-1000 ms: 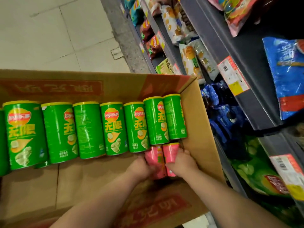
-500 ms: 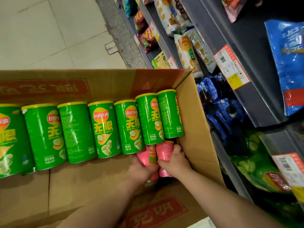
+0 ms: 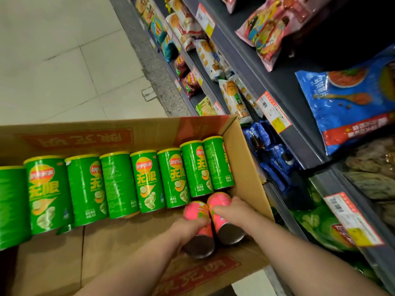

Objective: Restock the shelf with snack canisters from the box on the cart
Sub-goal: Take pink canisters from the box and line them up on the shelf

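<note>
As left grip [image 3: 189, 227] and right grip [image 3: 232, 212] wrap pink canisters [image 3: 218, 201], bases protrude.

The leftmost green canister [image 3: 9, 207] is cut off by the frame's left edge, its print blurred. The left hand [image 3: 189, 227] and right hand [image 3: 234, 212] cover much of the labels of the pink canisters [image 3: 219, 200]. The shelf price tags [image 3: 273, 112] are too small to read.

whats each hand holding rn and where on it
Left hand grips the left pink canister, right hand the right pink canister, each around the middle of its body.
</note>
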The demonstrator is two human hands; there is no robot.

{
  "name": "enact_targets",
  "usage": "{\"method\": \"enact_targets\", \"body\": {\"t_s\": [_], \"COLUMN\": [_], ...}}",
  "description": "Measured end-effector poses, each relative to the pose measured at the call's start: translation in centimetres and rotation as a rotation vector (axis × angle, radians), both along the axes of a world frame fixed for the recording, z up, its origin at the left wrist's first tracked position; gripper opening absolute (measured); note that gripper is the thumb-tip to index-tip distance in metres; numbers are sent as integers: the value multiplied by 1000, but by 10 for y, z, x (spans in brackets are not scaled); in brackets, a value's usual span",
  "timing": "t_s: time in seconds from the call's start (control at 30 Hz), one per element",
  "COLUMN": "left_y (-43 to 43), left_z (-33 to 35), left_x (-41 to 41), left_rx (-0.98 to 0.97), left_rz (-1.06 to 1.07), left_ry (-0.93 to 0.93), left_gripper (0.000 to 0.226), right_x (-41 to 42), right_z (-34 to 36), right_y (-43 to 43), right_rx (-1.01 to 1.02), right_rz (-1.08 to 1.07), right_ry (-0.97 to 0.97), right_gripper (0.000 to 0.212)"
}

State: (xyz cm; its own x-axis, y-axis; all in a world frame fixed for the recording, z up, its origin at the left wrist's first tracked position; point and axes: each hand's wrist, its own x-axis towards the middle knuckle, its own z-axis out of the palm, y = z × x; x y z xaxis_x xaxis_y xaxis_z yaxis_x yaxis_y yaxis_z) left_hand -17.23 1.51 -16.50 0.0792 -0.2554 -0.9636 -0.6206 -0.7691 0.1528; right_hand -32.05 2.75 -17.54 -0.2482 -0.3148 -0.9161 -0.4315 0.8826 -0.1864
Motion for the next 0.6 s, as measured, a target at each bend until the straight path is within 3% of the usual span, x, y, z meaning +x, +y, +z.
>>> {"method": "enact_targets", "body": {"t_s": [0.07,0.23,0.4,0.5,0.6], "left_y": [1,3,6,10,16], "left_z": [12,34,54,74,91], "left_x": [-1,9,28,41,54], "left_rx": [-25,-116,-221,-307,-383], "left_rz": [-19,-74,-150,-161,-171], "left_ry": [23,95,119,153,221], "left_gripper": [64,69,108,91,89], "right_x": [0,7,20,32,42], "right_z": [9,36,71,93,111], "right_y": [4,15,28,38,52], "right_rx": [-12,-74,-186,-256,-337], "right_rz": [-13,-47,-101,-124,-164], "right_ry": [15,65,98,128,138], "right_gripper": [74,69,61,58,57]}}
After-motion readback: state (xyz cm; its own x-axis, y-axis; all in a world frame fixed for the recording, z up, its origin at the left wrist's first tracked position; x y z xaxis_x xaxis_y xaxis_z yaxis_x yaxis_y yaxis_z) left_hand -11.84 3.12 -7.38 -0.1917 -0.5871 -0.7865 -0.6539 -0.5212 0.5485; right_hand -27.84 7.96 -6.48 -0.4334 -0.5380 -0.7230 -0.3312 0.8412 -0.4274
